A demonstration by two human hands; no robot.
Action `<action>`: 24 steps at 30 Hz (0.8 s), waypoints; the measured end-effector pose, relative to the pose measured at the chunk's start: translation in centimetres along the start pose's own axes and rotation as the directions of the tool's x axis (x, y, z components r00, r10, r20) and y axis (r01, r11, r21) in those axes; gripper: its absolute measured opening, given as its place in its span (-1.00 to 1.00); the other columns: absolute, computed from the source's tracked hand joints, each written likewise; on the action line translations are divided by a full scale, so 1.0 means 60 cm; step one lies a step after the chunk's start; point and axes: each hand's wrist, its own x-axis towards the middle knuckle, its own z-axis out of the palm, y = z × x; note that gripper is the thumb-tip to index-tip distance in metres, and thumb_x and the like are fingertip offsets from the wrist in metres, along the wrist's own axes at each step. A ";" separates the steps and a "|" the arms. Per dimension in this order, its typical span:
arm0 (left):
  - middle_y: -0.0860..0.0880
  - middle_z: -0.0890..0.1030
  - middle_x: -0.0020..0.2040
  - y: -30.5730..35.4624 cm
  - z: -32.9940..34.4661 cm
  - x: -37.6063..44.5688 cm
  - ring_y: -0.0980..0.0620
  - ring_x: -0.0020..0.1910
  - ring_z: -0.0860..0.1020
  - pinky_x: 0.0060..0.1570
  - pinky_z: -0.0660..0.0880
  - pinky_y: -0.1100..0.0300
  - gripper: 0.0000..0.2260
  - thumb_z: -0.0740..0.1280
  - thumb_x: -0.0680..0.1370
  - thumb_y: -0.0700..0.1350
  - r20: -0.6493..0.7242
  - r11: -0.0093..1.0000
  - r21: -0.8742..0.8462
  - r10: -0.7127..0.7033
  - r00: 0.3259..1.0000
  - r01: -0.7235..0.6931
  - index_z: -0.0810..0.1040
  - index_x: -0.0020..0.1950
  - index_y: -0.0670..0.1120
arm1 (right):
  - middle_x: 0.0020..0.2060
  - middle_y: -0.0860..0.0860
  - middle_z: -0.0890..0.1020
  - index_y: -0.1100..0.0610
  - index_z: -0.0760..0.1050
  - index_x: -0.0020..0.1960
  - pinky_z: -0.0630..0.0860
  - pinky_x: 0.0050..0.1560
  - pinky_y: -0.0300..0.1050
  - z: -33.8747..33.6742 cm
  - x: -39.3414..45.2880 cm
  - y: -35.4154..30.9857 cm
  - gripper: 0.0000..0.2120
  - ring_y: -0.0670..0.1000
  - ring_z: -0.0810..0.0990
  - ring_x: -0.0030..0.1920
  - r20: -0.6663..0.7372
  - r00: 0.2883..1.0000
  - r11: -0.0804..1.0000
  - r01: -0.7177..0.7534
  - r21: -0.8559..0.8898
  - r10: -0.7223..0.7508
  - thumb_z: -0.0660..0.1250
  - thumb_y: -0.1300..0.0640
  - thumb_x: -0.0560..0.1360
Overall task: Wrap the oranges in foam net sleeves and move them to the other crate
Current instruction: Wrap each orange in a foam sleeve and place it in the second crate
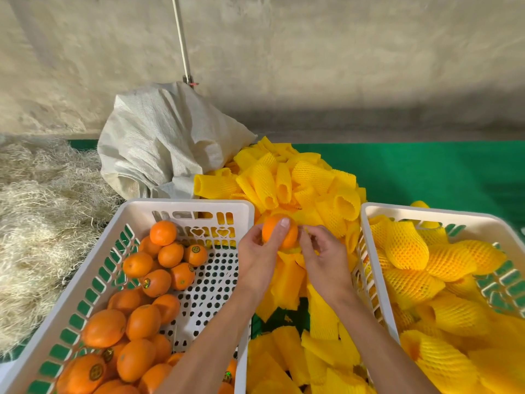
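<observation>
My left hand [257, 253] grips a bare orange [277, 233] over the gap between two white crates, thumb across its top. My right hand [321, 255] pinches a yellow foam net sleeve [292, 248] at the orange's lower right side. The left crate [108, 257] holds several unwrapped oranges [147, 280], some with round stickers. The right crate [377, 294] holds several oranges wrapped in yellow sleeves [406, 245]. A heap of loose empty sleeves [298, 180] lies behind and below my hands.
A white woven sack [159, 140] sits behind the left crate, with a thin pole [181, 41] rising behind it against a concrete wall. Pale straw-like fibre [37, 209] covers the ground at left. Green matting [426, 166] lies under the crates.
</observation>
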 end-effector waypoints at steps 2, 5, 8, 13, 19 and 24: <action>-0.07 0.73 -0.04 -0.001 0.001 -0.002 -0.01 -0.02 0.69 -0.08 0.60 0.24 -0.57 0.53 0.46 0.19 -0.025 0.998 0.044 0.054 0.998 -0.052 0.68 0.09 -0.13 | -0.17 -0.20 0.64 -0.05 0.58 0.11 0.52 -0.18 -0.33 -0.007 0.003 -0.009 -0.83 -0.14 0.62 -0.15 -0.127 0.992 1.000 -0.029 0.000 0.029 0.25 -0.06 0.65; -0.06 0.73 0.04 -0.004 0.006 0.000 -0.05 0.06 0.69 0.01 0.61 0.20 -0.68 0.52 0.51 0.08 0.035 0.993 0.074 0.086 0.996 -0.088 0.69 0.16 -0.09 | -0.17 -0.19 0.63 -0.05 0.56 0.13 0.48 -0.19 -0.37 -0.019 0.005 -0.009 -0.87 -0.16 0.60 -0.16 -0.166 0.986 1.000 -0.008 -0.031 0.003 0.26 -0.03 0.66; -0.10 0.73 0.07 -0.005 0.003 0.003 -0.07 0.08 0.68 0.06 0.61 0.13 -0.72 0.46 0.58 0.06 0.073 0.995 0.029 0.093 0.993 -0.095 0.69 0.18 -0.09 | 0.03 -0.20 0.60 -0.08 0.51 0.23 0.52 -0.10 -0.34 -0.018 0.003 0.002 -0.83 -0.16 0.59 0.02 -0.059 0.997 0.995 0.040 -0.093 -0.046 0.32 0.02 0.65; -0.16 0.70 0.18 -0.008 -0.005 0.008 -0.21 0.25 0.63 0.36 0.51 -0.21 -0.55 0.40 0.58 0.20 0.137 0.999 -0.043 0.038 0.990 -0.033 0.68 0.25 -0.13 | 0.17 -0.22 0.49 -0.18 0.39 0.42 0.59 -0.07 -0.24 -0.010 0.001 0.022 -0.52 -0.15 0.55 0.06 0.104 0.994 0.975 0.012 -0.221 0.012 0.40 -0.14 0.54; -0.06 0.70 0.24 -0.001 -0.003 0.010 -0.02 0.29 0.63 0.32 0.52 0.03 -0.47 0.38 0.49 0.41 0.234 0.992 -0.074 -0.077 0.969 0.097 0.71 0.24 0.06 | 0.15 -0.16 0.53 -0.10 0.49 0.36 0.59 0.08 -0.12 -0.013 0.004 0.024 -0.61 -0.23 0.51 0.08 0.062 0.998 0.962 0.006 -0.272 0.012 0.44 0.05 0.56; 0.02 0.72 0.19 -0.001 -0.003 0.011 0.03 0.21 0.66 0.13 0.59 0.15 -0.61 0.34 0.50 0.37 0.252 0.988 -0.068 -0.115 0.961 0.136 0.72 0.17 0.20 | 0.16 -0.04 0.63 0.08 0.60 0.28 0.52 0.20 -0.20 -0.016 0.005 0.013 -0.77 -0.10 0.56 0.16 -0.033 0.999 0.958 0.029 -0.286 -0.040 0.34 0.14 0.63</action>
